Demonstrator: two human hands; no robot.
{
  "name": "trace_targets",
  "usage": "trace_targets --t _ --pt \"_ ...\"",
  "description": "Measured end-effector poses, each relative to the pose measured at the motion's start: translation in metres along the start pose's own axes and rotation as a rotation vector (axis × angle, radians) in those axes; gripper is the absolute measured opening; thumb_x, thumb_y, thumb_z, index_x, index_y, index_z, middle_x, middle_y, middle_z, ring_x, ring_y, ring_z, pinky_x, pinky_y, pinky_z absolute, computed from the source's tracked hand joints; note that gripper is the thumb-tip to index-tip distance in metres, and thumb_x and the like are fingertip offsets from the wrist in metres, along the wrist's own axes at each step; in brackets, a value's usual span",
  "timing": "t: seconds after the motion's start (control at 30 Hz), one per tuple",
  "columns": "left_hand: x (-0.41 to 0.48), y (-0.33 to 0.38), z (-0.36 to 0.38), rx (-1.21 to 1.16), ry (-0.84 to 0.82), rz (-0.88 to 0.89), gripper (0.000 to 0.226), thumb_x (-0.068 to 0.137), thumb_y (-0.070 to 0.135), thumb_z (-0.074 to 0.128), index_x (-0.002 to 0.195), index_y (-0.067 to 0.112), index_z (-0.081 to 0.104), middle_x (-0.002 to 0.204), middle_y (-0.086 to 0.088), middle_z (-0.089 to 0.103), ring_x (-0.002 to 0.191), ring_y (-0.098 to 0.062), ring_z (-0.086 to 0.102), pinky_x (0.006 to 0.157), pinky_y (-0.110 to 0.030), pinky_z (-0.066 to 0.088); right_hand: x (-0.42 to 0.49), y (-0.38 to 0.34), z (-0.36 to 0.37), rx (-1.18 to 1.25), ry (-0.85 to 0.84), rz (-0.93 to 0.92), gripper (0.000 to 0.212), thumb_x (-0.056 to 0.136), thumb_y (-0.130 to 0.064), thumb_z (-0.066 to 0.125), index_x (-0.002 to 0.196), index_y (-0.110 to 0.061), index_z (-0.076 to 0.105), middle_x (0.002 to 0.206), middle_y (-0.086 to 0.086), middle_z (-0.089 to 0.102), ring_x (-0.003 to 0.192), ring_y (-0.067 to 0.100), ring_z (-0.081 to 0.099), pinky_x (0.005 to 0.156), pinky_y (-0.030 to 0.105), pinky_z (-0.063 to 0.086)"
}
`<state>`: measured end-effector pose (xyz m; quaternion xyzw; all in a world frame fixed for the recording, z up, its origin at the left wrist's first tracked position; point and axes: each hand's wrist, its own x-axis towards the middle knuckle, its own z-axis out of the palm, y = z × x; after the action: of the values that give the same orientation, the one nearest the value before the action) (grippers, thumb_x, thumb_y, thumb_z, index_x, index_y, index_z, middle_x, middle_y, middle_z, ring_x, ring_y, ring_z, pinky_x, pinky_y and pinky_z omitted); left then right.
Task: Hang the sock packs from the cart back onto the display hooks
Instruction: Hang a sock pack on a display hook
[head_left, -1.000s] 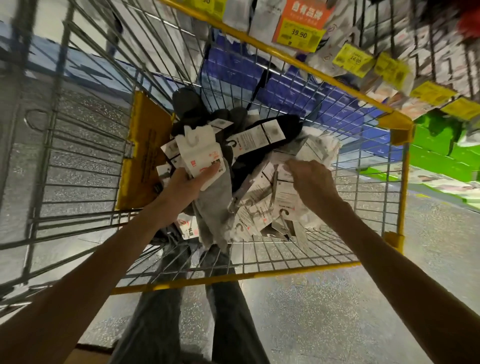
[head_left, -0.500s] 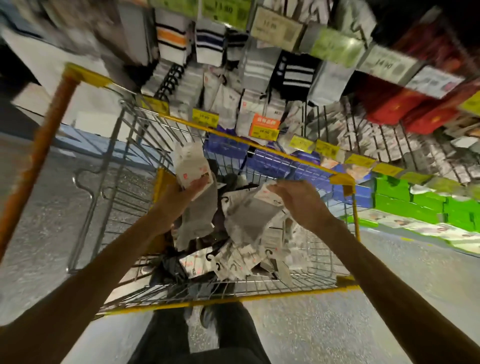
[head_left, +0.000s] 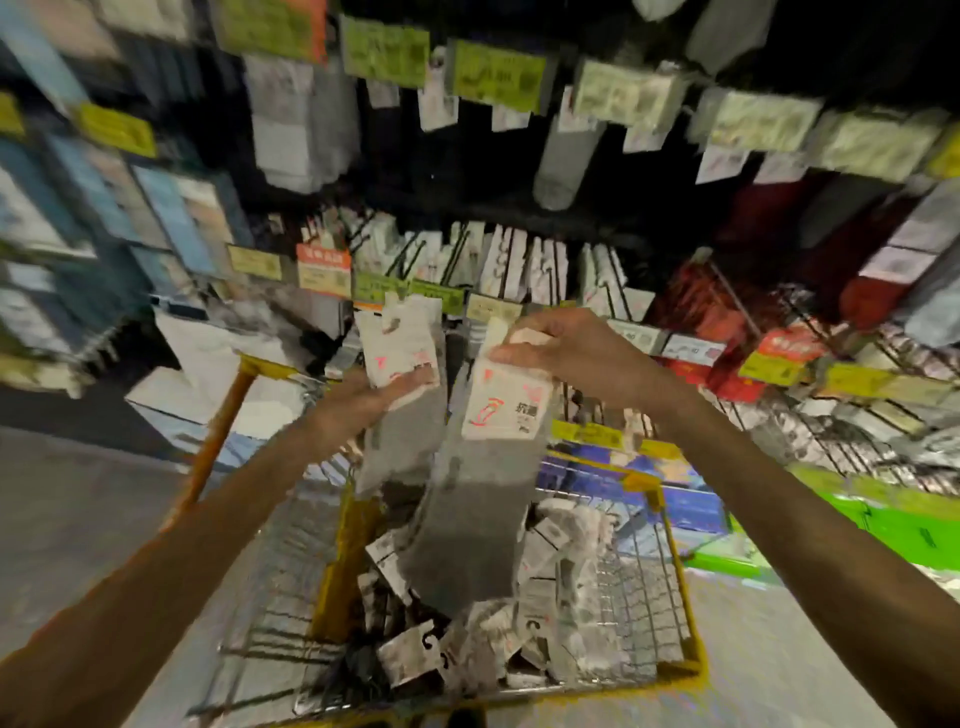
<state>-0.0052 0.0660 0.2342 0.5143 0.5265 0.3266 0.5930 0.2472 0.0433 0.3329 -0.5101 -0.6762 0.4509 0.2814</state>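
Moved: both hands have come up out of the cart since half a second ago, each bringing a sock pack, and my view has tipped up toward the display.
Left hand (head_left: 374, 400): grips the left pack (head_left: 400, 353) at the lower part of its card, thumb across the face. The hanger cut-out at the top stands free above the fingers.
Right hand (head_left: 576, 353): fingers curl over the top edge of the right pack (head_left: 506, 410). Its grey sock hangs straight down toward the cart.
Packs: side by side between my hands, close but not clearly touching.
Handling: I judge them light. The sock is soft and floppy, and only the card is stiff, though it would crease if squeezed. I'd hold the card by its sides below the cut-out. The right grip seems to cover that spot, so I'd slide it lower.
Cart (head_left: 670, 561): below both hands, with a heap of packs (head_left: 550, 623) left inside.
Hooks (head_left: 519, 260): just beyond my fingertips, crowded with hanging packs and too blurred to pick a free one.
Price tags (head_left: 493, 78): well above the hands.
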Motion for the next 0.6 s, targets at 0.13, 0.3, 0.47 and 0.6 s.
trace_targets --t 0.13,0.3,0.47,0.6 --pt "-0.02 0.07 0.007 0.047 -0.168 -0.019 0.1 0.065 0.074 0.075 0.148 0.027 0.046 0.148 0.012 0.049 0.134 -0.01 0.05 0.114 -0.043 0.041 0.006 -0.055 -0.025 -0.007 0.056 -0.084 0.022 0.087 -0.012 0.073 0.072 0.003 0.069 0.067 0.007 0.071 0.062 0.011 0.067 0.053 0.021 0.047" --pt "-0.04 0.141 0.024 0.07 -0.315 0.007 0.066 0.071 0.083 0.063 0.123 0.042 0.067 0.126 0.011 0.069 0.114 -0.01 0.067 0.096 -0.037 0.053 0.002 -0.108 -0.059 -0.097 0.192 -0.187 0.022 0.085 -0.022 0.077 0.079 -0.001 0.072 0.078 0.009 0.074 0.073 0.021 0.072 0.062 0.041 0.054" --pt "-0.053 0.195 0.044 0.084 -0.337 0.165 0.07 0.056 0.076 0.08 0.115 0.039 0.071 0.119 0.01 0.073 0.11 -0.012 0.069 0.081 -0.025 0.058 -0.009 -0.15 -0.09 -0.15 0.274 -0.266 0.02 0.082 -0.022 0.079 0.076 -0.004 0.073 0.075 0.004 0.072 0.071 0.018 0.07 0.063 0.038 0.053" --pt "-0.053 0.231 0.06 0.133 -0.338 0.24 0.047 0.059 0.057 0.089 0.103 0.044 0.076 0.113 0.008 0.075 0.103 -0.012 0.072 0.078 -0.026 0.059 -0.023 -0.167 -0.116 -0.178 0.344 -0.327 0.019 0.084 -0.024 0.078 0.08 -0.005 0.075 0.079 0.005 0.075 0.075 0.022 0.072 0.066 0.045 0.055"
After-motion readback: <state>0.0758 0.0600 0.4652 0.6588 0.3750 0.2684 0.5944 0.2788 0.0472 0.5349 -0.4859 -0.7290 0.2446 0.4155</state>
